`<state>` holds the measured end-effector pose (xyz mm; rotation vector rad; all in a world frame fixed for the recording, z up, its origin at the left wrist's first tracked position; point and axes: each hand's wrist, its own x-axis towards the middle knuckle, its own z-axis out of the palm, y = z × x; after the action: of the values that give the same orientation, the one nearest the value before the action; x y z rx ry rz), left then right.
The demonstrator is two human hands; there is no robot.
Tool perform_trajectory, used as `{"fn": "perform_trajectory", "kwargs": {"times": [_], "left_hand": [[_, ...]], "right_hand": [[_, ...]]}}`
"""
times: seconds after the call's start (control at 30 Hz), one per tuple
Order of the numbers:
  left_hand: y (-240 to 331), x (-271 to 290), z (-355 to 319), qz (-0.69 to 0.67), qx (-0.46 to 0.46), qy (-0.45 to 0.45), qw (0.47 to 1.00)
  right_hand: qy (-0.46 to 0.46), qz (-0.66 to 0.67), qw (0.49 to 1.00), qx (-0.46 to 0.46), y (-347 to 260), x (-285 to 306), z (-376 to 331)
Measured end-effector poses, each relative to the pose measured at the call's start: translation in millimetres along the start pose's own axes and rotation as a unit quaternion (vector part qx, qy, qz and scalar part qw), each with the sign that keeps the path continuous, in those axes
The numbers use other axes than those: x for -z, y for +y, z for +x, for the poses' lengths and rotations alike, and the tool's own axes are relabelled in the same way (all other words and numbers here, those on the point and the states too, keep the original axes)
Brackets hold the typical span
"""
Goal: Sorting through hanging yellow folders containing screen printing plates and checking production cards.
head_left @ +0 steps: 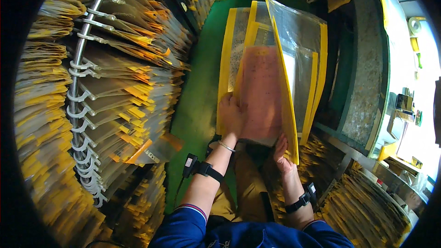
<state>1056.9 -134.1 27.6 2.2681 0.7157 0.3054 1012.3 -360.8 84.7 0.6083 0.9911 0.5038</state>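
A stack of clear plastic sleeves [320,41] with yellow taped edges lies in front of me. A reddish translucent sheet [262,89] rests among them. My left hand [231,115] is at the reddish sheet's left edge, its fingers curled in on it; their tips are partly blurred. One yellow-edged sleeve [287,78] stands tilted up along the reddish sheet's right side. My right hand [282,152] is at that sleeve's near lower corner, with the fingers closed against its yellow edge. Part of the right hand's grip is hidden. A pale sheet [289,66] shows behind the raised sleeve.
Left, plastic sleeves with orange and yellow edges [138,96] hang by white hooks from a metal rail [83,41]. More hanging sleeves [367,202] fill the lower right. A worn bench [365,96] runs along the right, beside a bright lit panel [420,124]. The floor [195,82] is green.
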Motion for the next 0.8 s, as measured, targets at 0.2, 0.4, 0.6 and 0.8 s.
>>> {"fn": "perform_trajectory", "kwargs": {"times": [0.2,0.4,0.6,0.8], "left_hand": [[16.5,-10.7,-19.1,-0.006,-0.138,-0.064,0.988],[22.8,7.6,-33.2,-0.13,0.059,-0.146,0.979],[-53.1,122.8,-38.7,-0.147,0.227,0.061,0.961],[-52.5,241.3,-54.3,-0.193,0.104,0.169,0.961]], "right_hand": [[-0.031,-0.027,0.999,-0.014,6.9,-2.0,2.0],[-0.036,0.002,0.999,-0.019,11.3,-3.4,0.1],[-0.085,-0.048,0.994,-0.04,32.6,-7.2,9.9],[0.023,-0.251,0.968,0.017,-9.8,51.2,54.4]]}}
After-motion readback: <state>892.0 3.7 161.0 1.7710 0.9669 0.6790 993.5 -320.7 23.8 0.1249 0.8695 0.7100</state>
